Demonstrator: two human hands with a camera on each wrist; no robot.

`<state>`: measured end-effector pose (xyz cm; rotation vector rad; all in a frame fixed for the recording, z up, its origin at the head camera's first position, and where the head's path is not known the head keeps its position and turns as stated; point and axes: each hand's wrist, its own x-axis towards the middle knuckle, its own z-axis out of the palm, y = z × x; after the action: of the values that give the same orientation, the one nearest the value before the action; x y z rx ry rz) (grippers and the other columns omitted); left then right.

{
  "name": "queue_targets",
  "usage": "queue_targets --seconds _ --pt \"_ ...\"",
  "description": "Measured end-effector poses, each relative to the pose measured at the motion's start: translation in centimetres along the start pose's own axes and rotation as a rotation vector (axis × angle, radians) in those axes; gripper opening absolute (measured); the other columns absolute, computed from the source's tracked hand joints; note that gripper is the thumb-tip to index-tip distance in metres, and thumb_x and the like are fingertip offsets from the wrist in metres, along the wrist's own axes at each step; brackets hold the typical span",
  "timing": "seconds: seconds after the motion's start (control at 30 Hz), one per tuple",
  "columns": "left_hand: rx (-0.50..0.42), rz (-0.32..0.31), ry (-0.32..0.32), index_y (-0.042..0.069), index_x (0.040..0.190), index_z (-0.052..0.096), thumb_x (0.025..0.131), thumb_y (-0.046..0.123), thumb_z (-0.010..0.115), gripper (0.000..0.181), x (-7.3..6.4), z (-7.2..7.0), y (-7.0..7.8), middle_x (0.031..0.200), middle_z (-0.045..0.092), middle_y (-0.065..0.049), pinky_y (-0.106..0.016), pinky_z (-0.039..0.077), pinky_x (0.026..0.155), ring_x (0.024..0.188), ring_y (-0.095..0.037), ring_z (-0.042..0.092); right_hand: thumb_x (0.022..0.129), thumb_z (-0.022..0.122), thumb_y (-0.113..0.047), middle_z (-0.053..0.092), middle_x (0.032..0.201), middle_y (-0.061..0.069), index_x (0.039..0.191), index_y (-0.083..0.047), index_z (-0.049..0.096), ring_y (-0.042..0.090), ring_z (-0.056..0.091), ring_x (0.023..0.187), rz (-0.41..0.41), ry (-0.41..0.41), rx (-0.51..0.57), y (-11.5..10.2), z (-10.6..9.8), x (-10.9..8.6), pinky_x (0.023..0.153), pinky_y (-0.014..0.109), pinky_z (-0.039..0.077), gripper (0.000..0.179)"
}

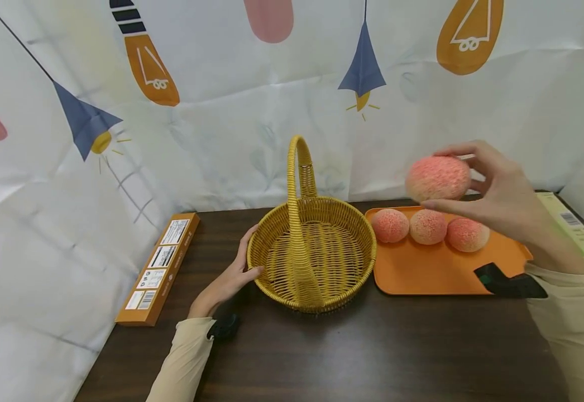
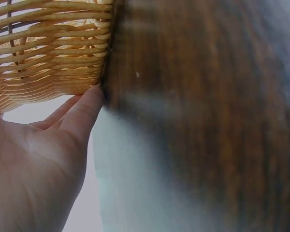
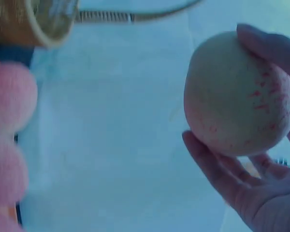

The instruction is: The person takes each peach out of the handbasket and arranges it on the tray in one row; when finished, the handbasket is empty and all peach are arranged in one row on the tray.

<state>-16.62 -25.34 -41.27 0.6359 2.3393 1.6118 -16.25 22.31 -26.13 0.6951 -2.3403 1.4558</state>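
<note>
A round yellow wicker basket (image 1: 332, 259) with a tall arched handle stands on the dark table, nothing inside it. At its left side my left hand (image 1: 225, 286) grips the rim, thumb over the edge and fingers along the outer wall. In the left wrist view, fingertips (image 2: 89, 99) touch the low woven side. Above the orange tray (image 1: 427, 273), my right hand (image 1: 503, 192) holds a pink and cream peach (image 1: 438, 177) between thumb and fingers. The right wrist view shows the peach's (image 3: 232, 96) paler side. Three similar peaches (image 1: 427, 227) lie in a row along the tray's back.
Left of the basket lies a long orange box (image 1: 158, 268) with white labels. A pale green and yellow printed sheet or packet (image 1: 573, 223) is at the far right, partly behind the right arm. A white patterned cloth (image 1: 252, 128) hangs behind the table (image 1: 322, 357).
</note>
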Motion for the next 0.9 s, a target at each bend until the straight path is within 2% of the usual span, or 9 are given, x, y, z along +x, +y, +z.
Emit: queue_targets --seconds 0.2,0.27,0.3,0.37,0.43,0.47,0.53,0.73,0.9 --pt "-0.018 0.002 -0.008 0.029 0.167 -0.006 0.100 0.010 0.053 0.091 0.1 0.1 0.0 0.167 0.006 -0.020 -0.022 0.042 0.102 0.146 -0.045 0.028 0.083 0.087 -0.003 0.049 0.122 -0.019 0.134 -0.029 0.059 0.000 0.053 0.094 0.233 0.257 -0.203 4.7 -4.7 -2.1 0.071 0.004 0.043 0.064" --pt "-0.014 0.004 -0.005 0.029 0.167 -0.006 0.100 0.010 0.053 0.091 0.1 0.1 0.0 0.167 0.007 -0.020 -0.022 0.042 0.102 0.146 -0.045 0.028 0.086 0.086 -0.013 0.050 0.125 -0.012 0.137 -0.024 0.058 0.006 0.047 0.093 0.305 0.279 -0.312 6.6 -5.5 -3.1 0.067 0.005 0.038 0.059" --pt "-0.011 0.002 -0.004 0.029 0.167 -0.006 0.100 0.010 0.053 0.091 0.1 0.1 0.0 0.167 0.007 -0.020 -0.021 0.041 0.102 0.146 -0.044 0.028 0.087 0.086 -0.016 0.052 0.126 -0.005 0.137 -0.018 0.059 0.013 0.049 0.095 0.326 0.277 -0.377 7.5 -5.8 -3.6 0.066 0.009 0.036 0.057" --pt "-0.010 0.002 -0.006 0.029 0.167 -0.006 0.101 0.010 0.053 0.091 0.0 0.1 0.1 0.168 0.006 -0.020 -0.021 0.041 0.102 0.146 -0.045 0.028 0.088 0.085 -0.019 0.055 0.131 0.017 0.138 -0.001 0.056 0.031 0.051 0.104 0.376 0.252 -0.467 9.2 -6.1 -4.5 0.074 0.025 0.045 0.061" --pt "-0.009 0.001 -0.005 0.030 0.167 -0.006 0.101 0.011 0.053 0.091 0.0 0.1 0.1 0.168 0.006 -0.019 -0.021 0.040 0.102 0.147 -0.045 0.027 0.090 0.082 -0.025 0.047 0.136 0.038 0.140 0.012 0.048 0.049 0.047 0.111 0.439 0.212 -0.533 10.4 -6.1 -5.4 0.082 0.046 0.048 0.071" --pt "-0.008 0.001 -0.004 0.029 0.167 -0.006 0.101 0.011 0.053 0.091 0.0 0.1 0.1 0.168 0.006 -0.019 -0.021 0.040 0.102 0.147 -0.044 0.027 0.091 0.081 -0.026 0.044 0.136 0.043 0.140 0.014 0.047 0.057 0.043 0.115 0.464 0.196 -0.554 11.0 -6.1 -5.7 0.085 0.056 0.045 0.072" --pt "-0.010 0.003 -0.005 0.029 0.167 -0.007 0.101 0.011 0.052 0.091 0.0 0.1 0.1 0.168 0.005 -0.020 -0.021 0.040 0.102 0.147 -0.045 0.027 0.093 0.078 -0.031 0.041 0.137 0.044 0.141 0.015 0.043 0.061 0.040 0.118 0.535 0.163 -0.552 11.9 -6.2 -6.3 0.087 0.071 0.037 0.075" --pt "-0.018 0.011 -0.011 0.027 0.167 -0.008 0.101 0.010 0.052 0.091 0.1 0.2 0.0 0.168 0.005 -0.021 -0.021 0.041 0.102 0.147 -0.046 0.027 0.094 0.077 -0.034 0.039 0.136 0.048 0.144 0.016 0.037 0.061 0.045 0.112 0.636 0.103 -0.513 13.7 -6.3 -7.1 0.086 0.069 0.042 0.081" --pt "-0.005 0.021 -0.005 0.025 0.167 -0.008 0.100 0.012 0.053 0.091 0.2 0.1 -0.2 0.167 0.006 -0.022 -0.021 0.041 0.102 0.146 -0.046 0.027 0.094 0.076 -0.035 0.038 0.133 0.049 0.146 0.016 0.034 0.062 0.043 0.112 0.651 0.046 -0.501 14.2 -6.4 -6.8 0.087 0.071 0.042 0.084"
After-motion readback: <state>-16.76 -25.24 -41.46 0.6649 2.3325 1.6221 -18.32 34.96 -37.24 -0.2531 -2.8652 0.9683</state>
